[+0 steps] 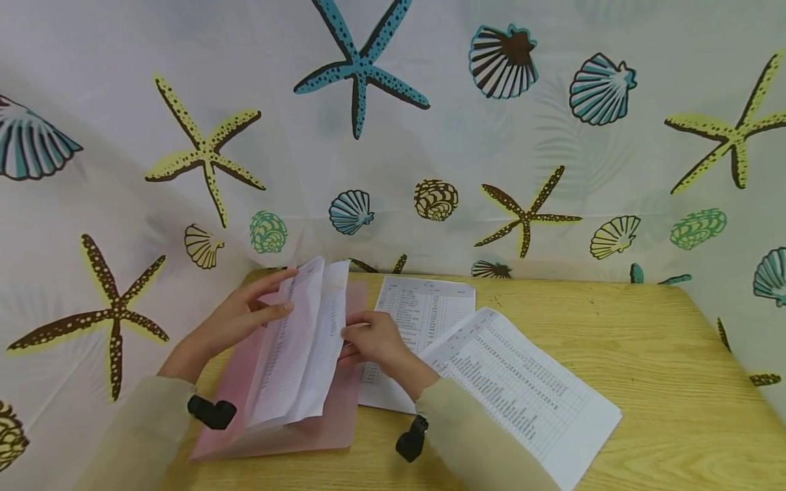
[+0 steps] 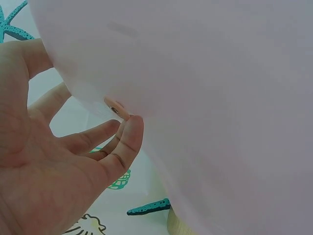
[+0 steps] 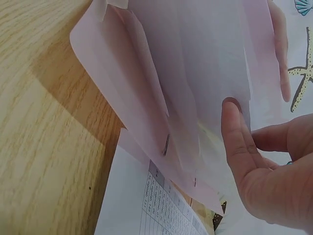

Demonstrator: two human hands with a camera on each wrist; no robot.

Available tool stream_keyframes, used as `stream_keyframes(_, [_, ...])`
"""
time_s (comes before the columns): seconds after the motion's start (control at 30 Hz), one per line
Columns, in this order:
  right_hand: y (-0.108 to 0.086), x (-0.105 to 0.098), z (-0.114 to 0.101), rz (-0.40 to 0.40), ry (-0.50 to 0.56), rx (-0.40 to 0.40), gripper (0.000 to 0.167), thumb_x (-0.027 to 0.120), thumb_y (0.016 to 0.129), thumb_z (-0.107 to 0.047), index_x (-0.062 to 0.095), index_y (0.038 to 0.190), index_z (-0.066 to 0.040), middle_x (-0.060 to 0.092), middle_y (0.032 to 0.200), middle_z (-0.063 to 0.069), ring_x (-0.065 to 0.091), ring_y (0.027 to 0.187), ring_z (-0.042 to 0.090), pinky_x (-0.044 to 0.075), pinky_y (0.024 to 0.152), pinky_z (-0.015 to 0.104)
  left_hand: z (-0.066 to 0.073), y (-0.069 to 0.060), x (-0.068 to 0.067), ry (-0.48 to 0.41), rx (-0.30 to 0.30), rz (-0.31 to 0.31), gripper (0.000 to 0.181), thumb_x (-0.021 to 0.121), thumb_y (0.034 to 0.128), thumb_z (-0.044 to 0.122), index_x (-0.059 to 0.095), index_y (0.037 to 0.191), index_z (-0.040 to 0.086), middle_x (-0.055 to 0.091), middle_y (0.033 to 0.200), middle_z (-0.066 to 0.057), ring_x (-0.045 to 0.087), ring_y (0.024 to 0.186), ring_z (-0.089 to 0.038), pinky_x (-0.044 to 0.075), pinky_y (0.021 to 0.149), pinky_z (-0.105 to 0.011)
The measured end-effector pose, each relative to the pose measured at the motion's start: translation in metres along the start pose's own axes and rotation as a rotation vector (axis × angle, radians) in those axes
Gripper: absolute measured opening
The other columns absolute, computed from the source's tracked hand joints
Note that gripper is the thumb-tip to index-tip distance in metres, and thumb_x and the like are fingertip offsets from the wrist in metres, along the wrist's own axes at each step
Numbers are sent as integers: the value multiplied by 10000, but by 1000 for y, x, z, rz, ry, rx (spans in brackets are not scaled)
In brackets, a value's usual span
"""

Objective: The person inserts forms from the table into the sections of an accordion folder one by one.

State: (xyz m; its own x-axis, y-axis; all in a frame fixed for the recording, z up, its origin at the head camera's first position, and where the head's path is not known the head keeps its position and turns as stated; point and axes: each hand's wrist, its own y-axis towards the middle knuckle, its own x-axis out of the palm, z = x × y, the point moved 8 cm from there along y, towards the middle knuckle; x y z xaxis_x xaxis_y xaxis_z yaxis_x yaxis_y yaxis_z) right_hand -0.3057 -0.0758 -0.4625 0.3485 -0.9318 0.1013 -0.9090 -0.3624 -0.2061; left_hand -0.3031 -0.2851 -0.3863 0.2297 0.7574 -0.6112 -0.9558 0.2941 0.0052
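Observation:
A pink translucent folder (image 1: 230, 402) lies opened on the table at the left, its cover raised with printed sheets (image 1: 295, 354) standing inside it. My left hand (image 1: 242, 314) holds the edge of the raised cover (image 2: 205, 98) at its upper left, fingers curled against it. My right hand (image 1: 377, 341) pinches the free edge of the white sheets (image 3: 215, 63) between thumb and fingers. In the right wrist view a thin metal fastener (image 3: 166, 144) shows near the sheets. The left wrist view shows a small orange piece (image 2: 116, 107) by the left fingertips; its kind is unclear.
One printed table sheet (image 1: 430, 300) lies flat just right of the folder, partly under my right forearm. A printed stack (image 1: 522, 389) lies angled further right, overlapping it. The wooden table (image 1: 663, 368) extends right. A patterned cloth (image 1: 399, 164) hangs behind and at both sides.

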Motion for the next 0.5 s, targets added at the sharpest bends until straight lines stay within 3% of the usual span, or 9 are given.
stream_keyframes(0.33, [4, 11, 0, 6, -4, 3, 258, 619, 1005, -24, 642, 1235, 90, 774, 952, 283, 727, 590, 174, 646, 703, 457, 2, -1, 1, -11, 21, -6, 688, 637, 1046, 285, 335, 1660, 210, 323, 1659, -229, 604, 1210, -419, 515, 917, -385])
stream_keyframes(0.5, [3, 16, -2, 6, -19, 3, 253, 614, 1003, -22, 640, 1227, 93, 772, 925, 278, 714, 565, 167, 646, 677, 435, 3, -1, 1, -17, 33, -8, 680, 635, 1047, 262, 340, 1657, 205, 327, 1658, -228, 616, 1208, -423, 543, 952, -474])
